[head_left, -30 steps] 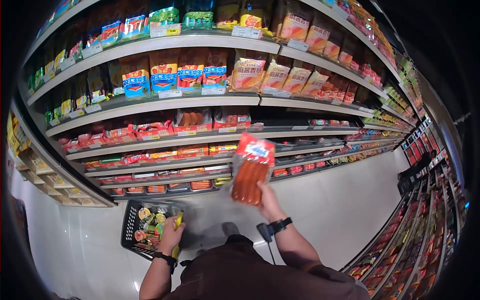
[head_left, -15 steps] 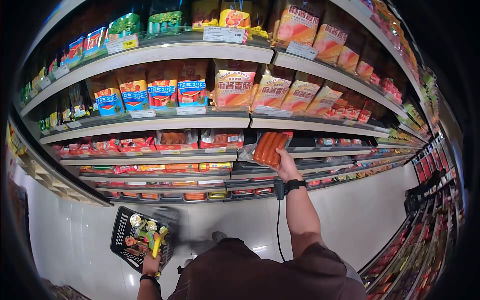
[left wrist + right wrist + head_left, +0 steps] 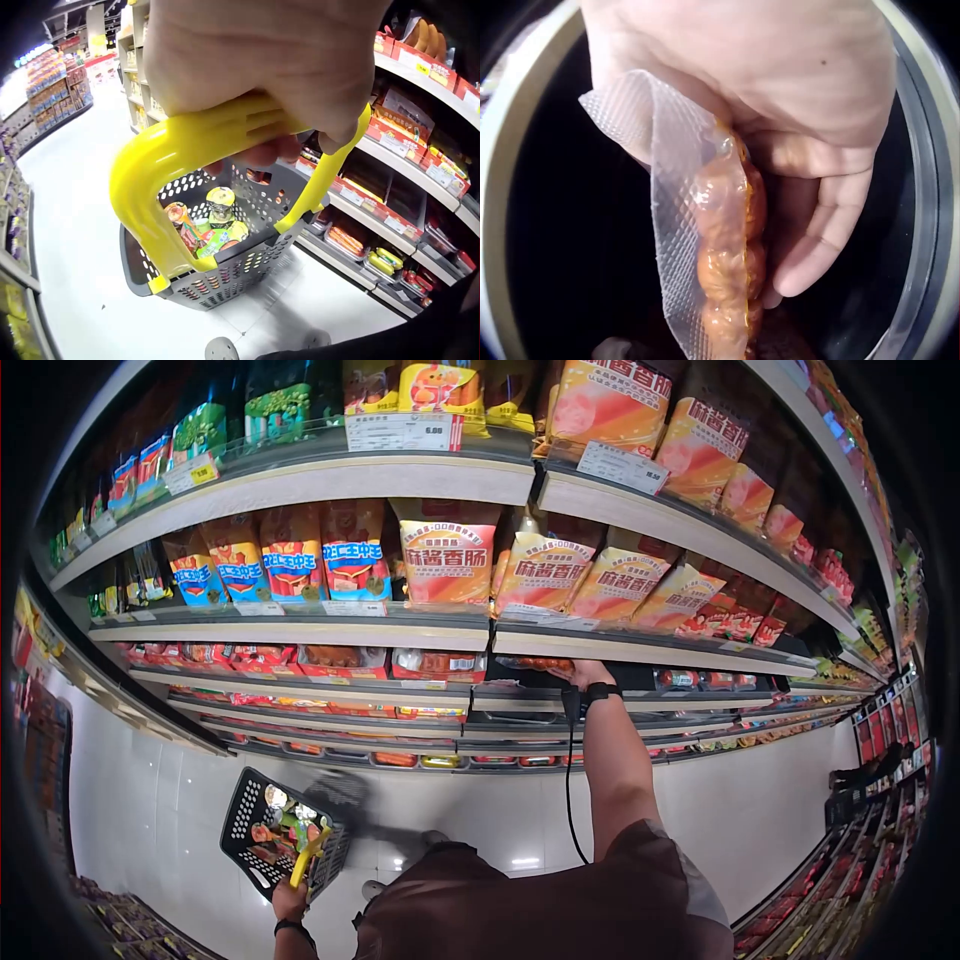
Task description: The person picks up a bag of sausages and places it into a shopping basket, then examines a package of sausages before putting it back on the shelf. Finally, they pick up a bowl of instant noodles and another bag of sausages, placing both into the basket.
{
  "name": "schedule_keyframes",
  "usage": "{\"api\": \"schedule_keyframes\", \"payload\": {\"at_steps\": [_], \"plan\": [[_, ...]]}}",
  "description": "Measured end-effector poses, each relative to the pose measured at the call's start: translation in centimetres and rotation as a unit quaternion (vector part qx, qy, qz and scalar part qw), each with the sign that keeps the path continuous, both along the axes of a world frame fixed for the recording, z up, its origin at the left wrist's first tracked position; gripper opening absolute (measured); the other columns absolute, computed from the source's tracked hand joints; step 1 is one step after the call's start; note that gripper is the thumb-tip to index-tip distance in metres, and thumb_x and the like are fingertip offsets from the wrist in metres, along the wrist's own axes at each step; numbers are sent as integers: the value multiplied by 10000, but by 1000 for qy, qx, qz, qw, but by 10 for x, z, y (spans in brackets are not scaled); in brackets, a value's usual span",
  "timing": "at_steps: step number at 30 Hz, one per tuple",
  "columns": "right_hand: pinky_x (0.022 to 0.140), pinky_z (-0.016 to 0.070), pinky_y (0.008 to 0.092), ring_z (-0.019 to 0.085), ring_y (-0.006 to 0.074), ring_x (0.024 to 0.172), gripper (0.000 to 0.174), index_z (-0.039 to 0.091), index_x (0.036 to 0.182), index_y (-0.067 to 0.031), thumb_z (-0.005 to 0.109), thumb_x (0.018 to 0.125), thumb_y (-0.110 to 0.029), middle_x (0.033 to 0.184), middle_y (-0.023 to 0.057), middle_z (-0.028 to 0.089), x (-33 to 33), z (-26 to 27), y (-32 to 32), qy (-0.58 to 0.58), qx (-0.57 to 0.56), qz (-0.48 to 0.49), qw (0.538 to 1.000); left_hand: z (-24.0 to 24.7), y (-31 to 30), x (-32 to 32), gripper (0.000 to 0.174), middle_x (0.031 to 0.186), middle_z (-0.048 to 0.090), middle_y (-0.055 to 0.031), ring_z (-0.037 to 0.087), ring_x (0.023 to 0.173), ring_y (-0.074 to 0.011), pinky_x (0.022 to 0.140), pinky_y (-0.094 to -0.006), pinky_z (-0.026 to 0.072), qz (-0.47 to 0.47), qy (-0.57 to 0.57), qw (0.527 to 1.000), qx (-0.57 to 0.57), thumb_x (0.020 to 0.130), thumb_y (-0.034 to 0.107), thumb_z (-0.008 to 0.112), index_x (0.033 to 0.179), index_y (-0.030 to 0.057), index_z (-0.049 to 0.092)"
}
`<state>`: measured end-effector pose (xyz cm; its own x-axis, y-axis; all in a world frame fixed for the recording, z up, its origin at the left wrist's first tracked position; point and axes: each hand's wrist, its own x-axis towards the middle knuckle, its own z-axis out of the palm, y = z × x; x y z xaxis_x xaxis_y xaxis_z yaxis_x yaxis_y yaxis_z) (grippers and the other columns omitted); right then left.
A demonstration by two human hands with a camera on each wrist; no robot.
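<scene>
In the right wrist view, my right hand [image 3: 780, 97] grips a clear vacuum pack of sausages [image 3: 727, 262] by its edge, with fingers behind it. In the head view that hand [image 3: 592, 674] reaches in under a shelf board, and only a strip of the sausage pack [image 3: 540, 663] shows over a dark shelf. Low on the left, my left hand [image 3: 290, 900] holds the yellow handle [image 3: 310, 855] of a dark grey shopping basket [image 3: 243, 810]. The left wrist view shows the fingers of the left hand [image 3: 262, 60] curled round that handle. Cups and colourful packets [image 3: 217, 225] lie inside the basket.
Bagged sausages [image 3: 450, 555] line the shelf above my right hand. Red boxes of sausages [image 3: 435, 663] stand to its left, small packs [image 3: 690, 680] to its right. A shelf edge [image 3: 640, 645] runs just over the hand. More shelving [image 3: 850, 860] stands across the aisle.
My right hand has carried the sausage pack from in front of my body forward to the shelf and in under the board above. My left hand keeps hold of the basket handle.
</scene>
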<state>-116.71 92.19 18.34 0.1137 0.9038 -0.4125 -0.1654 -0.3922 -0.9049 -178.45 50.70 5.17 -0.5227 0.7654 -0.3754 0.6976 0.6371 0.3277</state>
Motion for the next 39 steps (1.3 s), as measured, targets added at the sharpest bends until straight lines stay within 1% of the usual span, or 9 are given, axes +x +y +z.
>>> {"api": "schedule_keyframes", "payload": {"at_steps": [1,4,8,11,18,26,36,38,39], "plan": [[837,557,377,682,251,955,432,579,1206,-90,496,956,-432,1134,106,671,3,-3,2,-14,4,5,1000,5,0,7,368,743,675,-206,688,684,-342,629,-445,537,11,-6,1000,-6,829,344,631,932,-9,653],[841,553,381,680,258,958,429,582,1203,-92,496,952,-428,1136,108,671,3,-20,11,-51,14,18,998,-10,-11,12,384,764,677,-220,680,728,-384,646,-472,531,-13,38,999,-5,819,372,646,908,-2,657],[846,549,386,677,267,963,425,585,1200,-94,496,947,-424,1139,111,670,5,-42,27,-107,13,32,994,-19,-23,22,375,800,683,-218,676,775,-389,693,-472,530,-10,-6,1000,-11,789,362,658,912,8,661],[850,546,390,675,273,967,423,588,1198,-96,495,943,-420,1140,114,669,10,-56,31,-154,16,50,987,-6,-23,40,387,802,687,-216,683,780,-375,709,-470,529,-17,-2,999,-51,792,377,644,906,7,657],[859,539,400,670,289,975,417,594,1193,-101,495,934,-412,1145,119,668,11,-80,42,-274,32,101,956,-13,-43,53,415,854,672,-256,658,845,-419,746,-483,509,-4,-64,995,-80,804,384,623,936,-9,654],[870,530,411,664,307,985,410,601,1188,-106,495,924,-402,1150,125,667,10,-83,49,-417,89,132,895,-13,-52,72,404,812,663,-264,655,804,-430,725,-504,519,-46,-45,997,-39,796,394,620,864,-2,655],[883,520,425,657,329,997,403,610,1180,-112,494,911,-390,1156,133,665,9,-86,37,-593,112,141,785,-11,-59,75,393,774,652,-264,650,790,-435,699,-499,511,-55,-74,995,-21,797,387,649,850,-2,644],[886,518,428,656,334,999,402,611,1179,-113,494,909,-388,1158,134,665,9,-92,27,-621,107,146,762,-8,-60,75,392,767,650,-262,646,793,-440,690,-500,509,-80,-47,995,-22,810,386,649,864,-3,635],[930,471,457,608,393,1041,392,646,1135,-138,486,857,-363,1154,158,644,-1,-73,18,-601,65,181,776,-4,-59,76,397,776,653,-257,643,801,-442,694,-502,507,-74,-50,995,-37,820,391,645,879,-2,626]]}}
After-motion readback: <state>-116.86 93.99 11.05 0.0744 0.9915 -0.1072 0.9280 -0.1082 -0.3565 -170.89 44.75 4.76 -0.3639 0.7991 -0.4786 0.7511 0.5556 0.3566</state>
